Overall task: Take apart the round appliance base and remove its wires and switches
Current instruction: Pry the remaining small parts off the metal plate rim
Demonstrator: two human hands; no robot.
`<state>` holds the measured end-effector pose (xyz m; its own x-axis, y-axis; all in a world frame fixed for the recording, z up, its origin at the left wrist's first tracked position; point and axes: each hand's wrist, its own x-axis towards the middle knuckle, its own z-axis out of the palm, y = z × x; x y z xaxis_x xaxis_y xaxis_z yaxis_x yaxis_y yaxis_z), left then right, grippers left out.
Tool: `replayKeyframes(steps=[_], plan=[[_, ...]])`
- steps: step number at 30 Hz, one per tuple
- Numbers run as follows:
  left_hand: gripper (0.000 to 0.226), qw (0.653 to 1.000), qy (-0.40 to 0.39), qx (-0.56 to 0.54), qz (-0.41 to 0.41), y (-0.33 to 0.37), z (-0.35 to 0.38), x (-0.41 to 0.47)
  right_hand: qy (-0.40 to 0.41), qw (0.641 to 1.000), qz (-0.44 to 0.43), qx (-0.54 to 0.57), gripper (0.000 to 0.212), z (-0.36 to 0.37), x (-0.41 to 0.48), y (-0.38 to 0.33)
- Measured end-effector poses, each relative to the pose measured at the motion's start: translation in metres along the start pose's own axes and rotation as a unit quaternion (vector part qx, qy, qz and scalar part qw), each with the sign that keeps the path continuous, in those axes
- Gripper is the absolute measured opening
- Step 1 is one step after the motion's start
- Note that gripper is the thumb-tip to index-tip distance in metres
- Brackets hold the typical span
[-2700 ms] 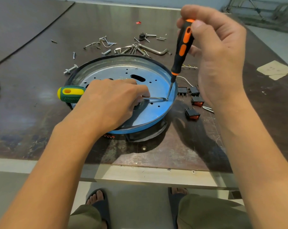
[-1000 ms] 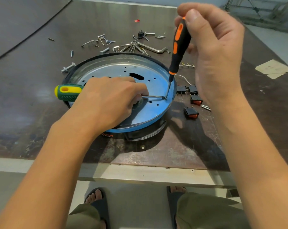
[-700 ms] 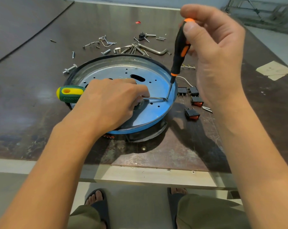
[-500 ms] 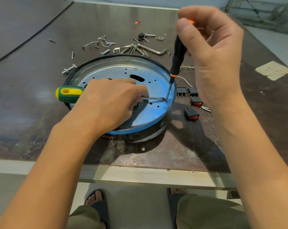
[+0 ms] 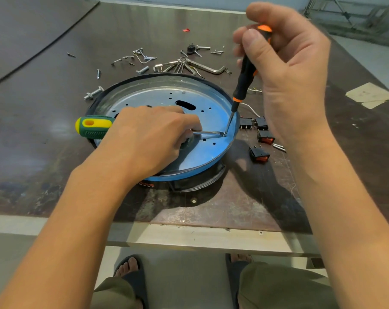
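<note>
Obs: left hand grips green-yellow screwdriver, resting on round appliance base; right hand pinches black-orange screwdriver, tip meeting the other blade near base rim; switches beside right wrist; orange lettering below left wrist illegible

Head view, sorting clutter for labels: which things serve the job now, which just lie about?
In use: round base, green-yellow screwdriver in left hand, orange-black screwdriver in right hand.
Lying about: loose screws, hex keys, rocker switches, paper scrap.

Both hands, left hand and right hand, grip screwdrivers on round base.
</note>
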<state>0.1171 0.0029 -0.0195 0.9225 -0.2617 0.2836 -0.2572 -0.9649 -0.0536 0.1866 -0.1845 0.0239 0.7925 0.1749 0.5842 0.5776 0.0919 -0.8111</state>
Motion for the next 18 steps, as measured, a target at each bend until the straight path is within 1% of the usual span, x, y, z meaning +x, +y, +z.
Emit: replayKeyframes(steps=[5,9,10,13,14,18], plan=[[0.027,1.0,0.003,0.004,0.002,0.0,-0.0002,0.0004,-0.011,0.999,0.039,0.03,0.015,0.0012,-0.0012,-0.0031],[0.027,1.0,0.005,0.004,0.002,0.0004,-0.0003,0.0003,-0.001,0.999,0.049,0.023,0.009,0.0021,-0.0008,-0.0036],[0.027,1.0,0.003,0.003,0.002,0.0005,-0.0001,0.0004,-0.001,0.999,0.039,0.01,0.009,0.0021,-0.0012,-0.0035],[0.027,1.0,-0.004,0.0,-0.001,0.0,-0.0006,0.0007,-0.009,0.999,-0.001,-0.042,0.023,0.0009,-0.0016,-0.0031],[0.027,1.0,-0.003,-0.001,-0.002,-0.0002,-0.0007,0.0006,-0.01,0.999,-0.008,-0.05,0.025,-0.0002,-0.0013,-0.0023],[0.027,1.0,-0.001,0.001,0.0,0.0001,-0.0011,-0.0002,-0.014,1.0,-0.004,-0.027,0.021,-0.003,0.0001,0.0011]])
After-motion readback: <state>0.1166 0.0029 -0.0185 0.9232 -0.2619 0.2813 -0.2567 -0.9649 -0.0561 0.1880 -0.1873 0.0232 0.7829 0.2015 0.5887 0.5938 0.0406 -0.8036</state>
